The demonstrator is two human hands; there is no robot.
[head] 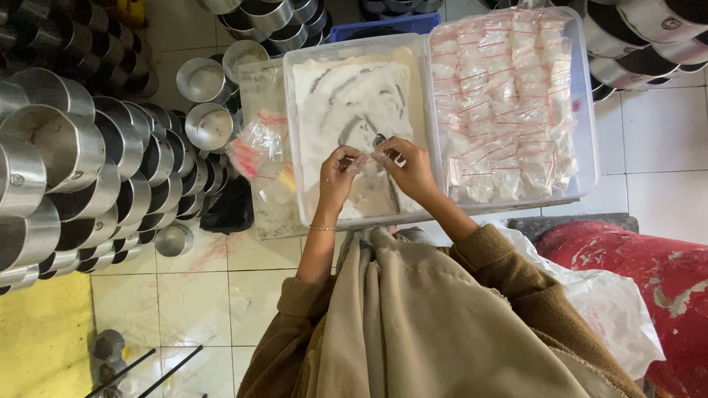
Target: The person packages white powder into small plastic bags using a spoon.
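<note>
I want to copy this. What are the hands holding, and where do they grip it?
Both hands, left and right, pinch one small clear bag by its top edge, over the tub of white powder.

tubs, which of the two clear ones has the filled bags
The right tub, packed with small sealed bags. The other tub, under both hands, holds white powder.
</note>
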